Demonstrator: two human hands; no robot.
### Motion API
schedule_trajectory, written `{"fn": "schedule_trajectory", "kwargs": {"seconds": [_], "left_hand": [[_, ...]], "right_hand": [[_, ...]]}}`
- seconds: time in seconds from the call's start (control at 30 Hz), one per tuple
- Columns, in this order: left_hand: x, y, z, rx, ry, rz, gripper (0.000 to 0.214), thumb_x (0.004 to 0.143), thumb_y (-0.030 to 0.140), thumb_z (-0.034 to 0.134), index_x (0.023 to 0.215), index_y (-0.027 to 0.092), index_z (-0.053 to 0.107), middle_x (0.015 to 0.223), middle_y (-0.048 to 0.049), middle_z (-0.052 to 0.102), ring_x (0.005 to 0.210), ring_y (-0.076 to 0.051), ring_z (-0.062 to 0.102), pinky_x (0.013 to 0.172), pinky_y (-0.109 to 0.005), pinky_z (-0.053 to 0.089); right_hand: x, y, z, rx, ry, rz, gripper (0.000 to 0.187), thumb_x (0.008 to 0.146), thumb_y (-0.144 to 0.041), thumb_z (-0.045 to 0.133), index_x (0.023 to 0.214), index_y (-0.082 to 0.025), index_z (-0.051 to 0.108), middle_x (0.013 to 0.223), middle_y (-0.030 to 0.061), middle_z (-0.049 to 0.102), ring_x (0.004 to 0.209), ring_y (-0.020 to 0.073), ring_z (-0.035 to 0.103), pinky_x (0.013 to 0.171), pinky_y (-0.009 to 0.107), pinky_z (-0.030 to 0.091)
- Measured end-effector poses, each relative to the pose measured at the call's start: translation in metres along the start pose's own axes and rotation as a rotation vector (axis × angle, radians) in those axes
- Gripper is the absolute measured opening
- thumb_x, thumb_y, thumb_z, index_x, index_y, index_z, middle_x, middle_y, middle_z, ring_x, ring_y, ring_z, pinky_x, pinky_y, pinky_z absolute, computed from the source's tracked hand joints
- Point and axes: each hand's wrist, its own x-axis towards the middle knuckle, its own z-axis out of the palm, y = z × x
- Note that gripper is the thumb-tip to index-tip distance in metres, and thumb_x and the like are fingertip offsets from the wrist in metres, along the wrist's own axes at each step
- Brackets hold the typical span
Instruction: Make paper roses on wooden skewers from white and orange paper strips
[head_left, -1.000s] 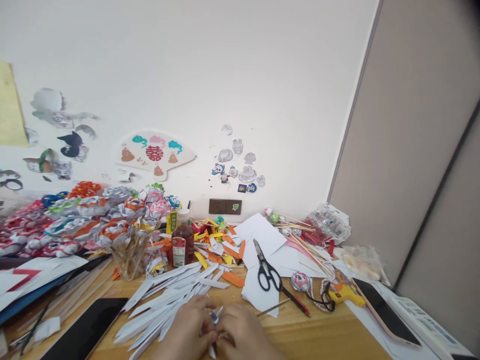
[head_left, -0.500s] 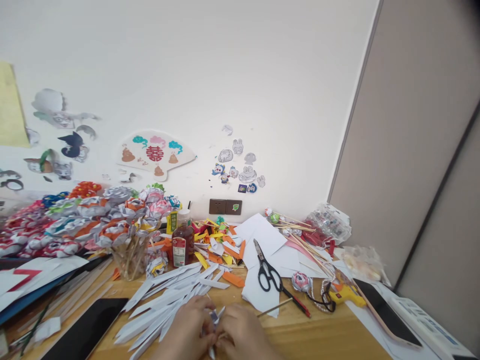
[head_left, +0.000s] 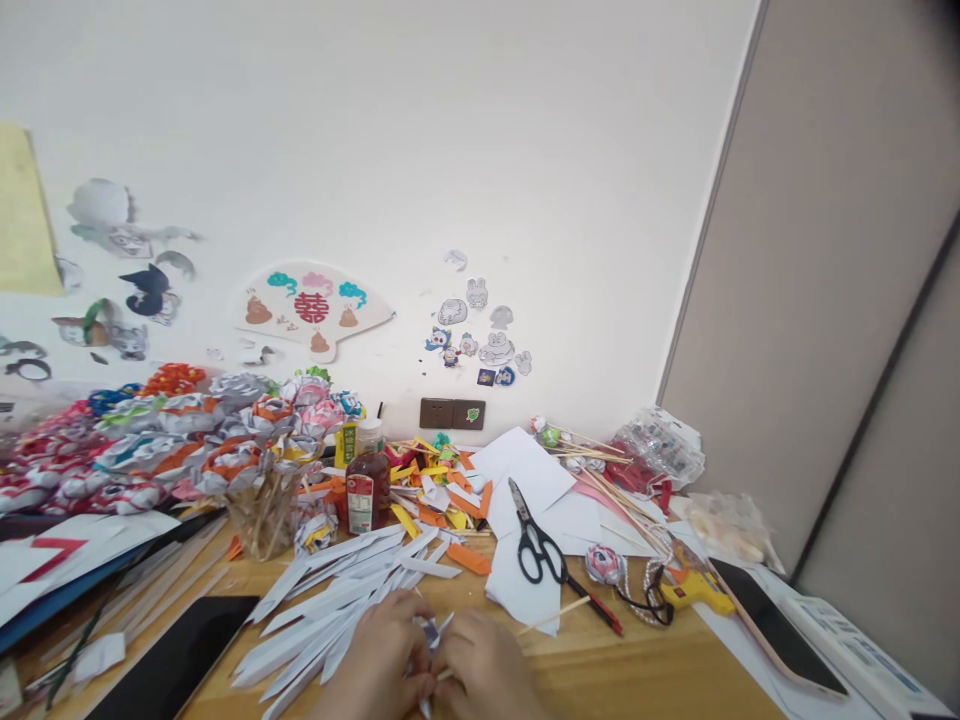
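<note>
Paper [head_left: 433, 633], probably light and easily creased, is pinched by left hand [head_left: 388, 642] and right hand [head_left: 478, 655], best held by edges.

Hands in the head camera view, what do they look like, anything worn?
The left hand and right hand are both ungloved, and no sleeve, watch or bracelet is visible. Blur makes rings or nail polish hard to rule out.
</note>
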Motion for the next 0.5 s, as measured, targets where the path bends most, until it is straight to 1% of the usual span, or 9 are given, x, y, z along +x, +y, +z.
{"fn": "schedule_trajectory", "kwargs": {"seconds": [0.07, 0.2, 0.33, 0.4, 0.5], "left_hand": [[0.0, -0.001, 0.001, 0.002, 0.046, 0.01, 0.015, 0.057, 0.009, 0.066, 0.055, 0.023, 0.072, 0.111, -0.0028, 0.071, 0.11, -0.025, 0.055, 0.091, -0.032, 0.038], [0.0, -0.002, 0.001, 0.018, 0.05, 0.024, 0.017, 0.058, 0.01, 0.066, 0.056, 0.025, 0.073, 0.11, -0.0019, 0.071, 0.109, -0.024, 0.056, 0.09, -0.033, 0.04], [0.001, -0.003, 0.0, 0.017, 0.062, 0.042, 0.019, 0.06, 0.01, 0.064, 0.057, 0.025, 0.074, 0.109, -0.0021, 0.071, 0.108, -0.024, 0.057, 0.089, -0.032, 0.04], [0.001, -0.003, 0.001, 0.018, 0.069, 0.043, 0.02, 0.06, 0.009, 0.064, 0.058, 0.025, 0.074, 0.109, -0.002, 0.071, 0.107, -0.024, 0.057, 0.089, -0.032, 0.04], [0.001, -0.003, 0.0, 0.036, 0.061, 0.038, 0.022, 0.061, 0.007, 0.063, 0.061, 0.025, 0.075, 0.108, -0.0025, 0.071, 0.108, -0.024, 0.057, 0.089, -0.033, 0.04]], "right_hand": [[0.0, 0.0, -0.001, 0.004, -0.01, -0.002, 0.01, 0.072, -0.021, 0.072, 0.067, -0.019, 0.064, 0.071, 0.0011, 0.063, 0.067, 0.0178, 0.058, 0.056, 0.024, 0.041], [0.001, -0.003, -0.005, 0.007, -0.065, 0.04, 0.009, 0.071, -0.019, 0.073, 0.069, -0.019, 0.065, 0.073, 0.0011, 0.063, 0.07, 0.0179, 0.059, 0.059, 0.024, 0.043], [0.003, -0.003, -0.011, 0.002, -0.154, 0.082, 0.008, 0.071, -0.02, 0.074, 0.075, -0.019, 0.067, 0.077, 0.0011, 0.064, 0.072, 0.018, 0.059, 0.061, 0.024, 0.044], [0.005, 0.0, -0.016, -0.004, -0.213, 0.053, 0.006, 0.073, -0.02, 0.072, 0.077, -0.019, 0.068, 0.076, 0.0013, 0.064, 0.072, 0.0181, 0.06, 0.062, 0.024, 0.044], [0.01, 0.005, -0.031, -0.023, -0.288, -0.01, 0.003, 0.076, -0.019, 0.071, 0.078, -0.018, 0.068, 0.076, 0.0014, 0.066, 0.073, 0.0181, 0.061, 0.064, 0.023, 0.045]]}}
